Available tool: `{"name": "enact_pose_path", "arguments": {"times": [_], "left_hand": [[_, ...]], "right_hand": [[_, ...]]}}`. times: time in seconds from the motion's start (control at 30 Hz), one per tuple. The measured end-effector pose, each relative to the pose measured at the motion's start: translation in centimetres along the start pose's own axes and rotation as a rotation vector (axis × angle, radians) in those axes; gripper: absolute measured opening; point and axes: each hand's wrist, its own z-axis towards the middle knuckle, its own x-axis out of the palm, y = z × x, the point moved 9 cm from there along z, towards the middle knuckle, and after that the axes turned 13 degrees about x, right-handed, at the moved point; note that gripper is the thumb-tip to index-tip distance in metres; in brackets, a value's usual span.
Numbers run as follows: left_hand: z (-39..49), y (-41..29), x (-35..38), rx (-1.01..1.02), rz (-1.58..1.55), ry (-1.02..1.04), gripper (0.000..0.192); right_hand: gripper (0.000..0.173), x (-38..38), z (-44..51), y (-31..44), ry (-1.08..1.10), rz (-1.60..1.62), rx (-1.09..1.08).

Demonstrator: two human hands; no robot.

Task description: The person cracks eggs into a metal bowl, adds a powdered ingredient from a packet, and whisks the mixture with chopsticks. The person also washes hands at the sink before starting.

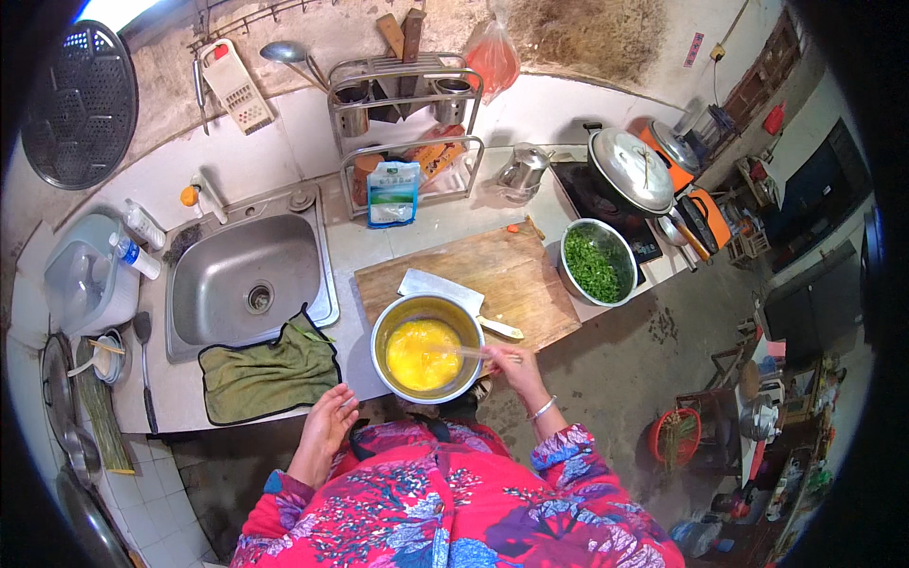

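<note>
A steel bowl (383, 369) of bright yellow beaten egg (419, 358) is in front of me, at the front edge of the cutting board. My right hand (513, 366) grips what look like chopsticks (461, 351), their tips blurred and dipping into the egg. To the bowl's left, my left hand (330, 419) is held at the counter's edge, palm towards the bowl, holding nothing. Behind the bowl, a cleaver (437, 286) lies flat on the wooden cutting board (525, 263), its blade partly hidden by the rim and its pale handle pointing right.
A bowl of chopped greens (596, 266) stands right of the board, beside the induction cooker (596, 192) with its lidded wok (632, 170). On the left are a steel sink (245, 255) and a green cloth (273, 373). A rack (405, 99) and a white-blue packet (393, 193) stand behind.
</note>
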Motion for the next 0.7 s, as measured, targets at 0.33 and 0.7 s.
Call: {"name": "enact_pose_path", "arguments": {"times": [0.33,0.7], "left_hand": [[0.1,-0.1,0.0,-0.021,-0.006,0.001,0.028],[0.1,0.0,0.0,-0.016,-0.003,0.002,0.027]], "right_hand": [[0.022,1.7,0.3,-1.0,0.116,-0.14,0.159],[0.02,-0.2,0.0,1.0,-0.115,-0.026,-0.134]]}}
